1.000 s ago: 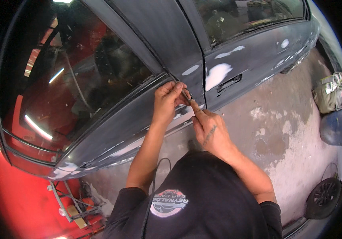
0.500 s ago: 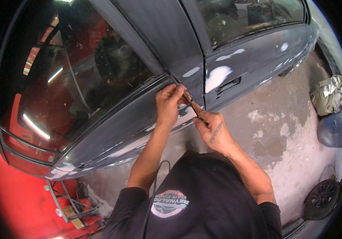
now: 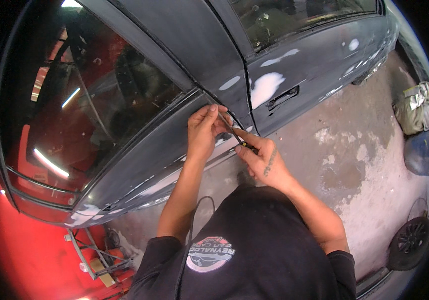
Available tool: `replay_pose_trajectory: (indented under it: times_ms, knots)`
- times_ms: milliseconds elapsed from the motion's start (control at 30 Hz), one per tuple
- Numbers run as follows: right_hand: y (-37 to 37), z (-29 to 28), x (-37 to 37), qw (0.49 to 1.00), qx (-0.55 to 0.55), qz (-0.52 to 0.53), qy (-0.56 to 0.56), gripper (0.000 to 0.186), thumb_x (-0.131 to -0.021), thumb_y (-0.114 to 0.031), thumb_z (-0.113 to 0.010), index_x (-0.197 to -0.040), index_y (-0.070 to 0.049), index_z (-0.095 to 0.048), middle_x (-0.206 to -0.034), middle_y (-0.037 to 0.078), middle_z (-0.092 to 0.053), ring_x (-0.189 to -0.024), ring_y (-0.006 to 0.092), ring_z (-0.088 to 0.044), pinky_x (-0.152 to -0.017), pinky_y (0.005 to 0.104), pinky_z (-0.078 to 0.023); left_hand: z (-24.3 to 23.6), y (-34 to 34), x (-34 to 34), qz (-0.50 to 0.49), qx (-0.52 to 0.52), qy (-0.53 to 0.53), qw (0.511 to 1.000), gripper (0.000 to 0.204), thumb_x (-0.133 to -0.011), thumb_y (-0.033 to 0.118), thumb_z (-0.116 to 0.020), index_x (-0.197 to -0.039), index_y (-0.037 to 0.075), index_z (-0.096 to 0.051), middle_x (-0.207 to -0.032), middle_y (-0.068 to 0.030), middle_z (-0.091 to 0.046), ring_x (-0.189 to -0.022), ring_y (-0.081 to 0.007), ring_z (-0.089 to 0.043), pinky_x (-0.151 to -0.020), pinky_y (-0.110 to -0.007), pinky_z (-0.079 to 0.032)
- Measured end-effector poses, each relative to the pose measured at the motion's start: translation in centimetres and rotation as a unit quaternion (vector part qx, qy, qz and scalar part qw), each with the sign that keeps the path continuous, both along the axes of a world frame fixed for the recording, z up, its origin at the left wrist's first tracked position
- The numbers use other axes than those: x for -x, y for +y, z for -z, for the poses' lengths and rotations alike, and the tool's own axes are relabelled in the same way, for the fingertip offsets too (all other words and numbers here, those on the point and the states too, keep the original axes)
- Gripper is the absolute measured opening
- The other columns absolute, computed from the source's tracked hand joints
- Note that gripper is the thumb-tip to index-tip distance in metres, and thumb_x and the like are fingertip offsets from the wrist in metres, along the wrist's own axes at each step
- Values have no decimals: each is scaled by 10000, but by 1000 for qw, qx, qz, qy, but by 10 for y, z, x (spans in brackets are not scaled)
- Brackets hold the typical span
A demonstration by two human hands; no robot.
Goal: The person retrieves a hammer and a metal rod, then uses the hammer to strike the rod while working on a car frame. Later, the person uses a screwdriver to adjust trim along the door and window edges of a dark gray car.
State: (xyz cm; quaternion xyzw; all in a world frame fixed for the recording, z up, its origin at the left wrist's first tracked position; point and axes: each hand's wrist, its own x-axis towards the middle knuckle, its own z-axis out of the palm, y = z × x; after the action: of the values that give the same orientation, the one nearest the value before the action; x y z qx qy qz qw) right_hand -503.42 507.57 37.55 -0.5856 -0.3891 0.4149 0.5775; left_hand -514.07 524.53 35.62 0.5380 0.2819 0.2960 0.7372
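Observation:
A grey car door (image 3: 139, 165) with pale filler patches fills the middle, its rear edge beside the dark door gap (image 3: 224, 107). My right hand (image 3: 267, 162) is closed round the handle of a slim screwdriver-like tool (image 3: 238, 136), dark with a bit of yellow at the handle. The tool's thin shaft slants up and left toward the door edge. My left hand (image 3: 203, 131) pinches near the shaft's upper end, just below the window's rear corner. The tool's tip is hidden by the left fingers, so its exact kind does not show.
A rear door handle (image 3: 284, 98) lies right of my hands, near a white filler patch (image 3: 268, 89). Farther right are a bundled cover (image 3: 417, 110), a blue drum (image 3: 421, 155) and a wheel (image 3: 410, 242). A metal frame stand (image 3: 92, 252) stands at lower left by a red surface.
The view has shifted slightly, so the car appears a little farther left. Both hands keep their hold on the tool, and the right hand sits a little nearer the left.

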Motion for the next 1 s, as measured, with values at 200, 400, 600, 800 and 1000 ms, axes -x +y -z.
replay_pose_trajectory:
  times_ms: [200,400,600,800,1000]
  knots:
    - [3,0,-2,988,30,-37,144,481,-980,-134,-582,-1420,48,-515,-681,17,-539,-465,86,-515,-397,253,-393,-5,1,5,-11,1,16,1000,293,-1026,275,-596,-991,-1,-686,-793,-83,-680,-696,-149,-663,-644,-278,-553]
    - [6,1,-4,977,24,-50,204,505,-980,-132,-575,-1428,80,-480,-700,36,-555,-451,90,-497,-386,255,-377,-8,-1,2,-34,2,10,999,273,-1012,255,-616,-964,-4,-691,-746,-81,-663,-651,-153,-656,-593,-273,-554]
    - [8,-13,0,970,36,-38,239,513,-980,-130,-574,-1424,104,-468,-694,34,-551,-447,84,-478,-383,246,-359,-10,2,2,-44,7,12,999,269,-1007,244,-624,-943,-9,-688,-708,-82,-651,-621,-146,-635,-578,-256,-535]
    - [10,-5,-6,979,34,-47,195,478,-991,-127,-560,-1423,69,-503,-650,-1,-517,-468,67,-469,-401,241,-359,-10,4,-1,-55,-12,23,998,276,-1004,244,-630,-913,-9,-692,-729,-95,-668,-606,-133,-615,-549,-225,-473]
    - [17,18,1,999,-34,4,30,447,-985,-125,-570,-1401,37,-552,-619,-20,-494,-499,61,-438,-474,245,-367,-1,8,-3,-64,-70,25,995,279,-1003,254,-634,-921,-4,-701,-748,-99,-682,-621,-129,-617,-570,-223,-465]
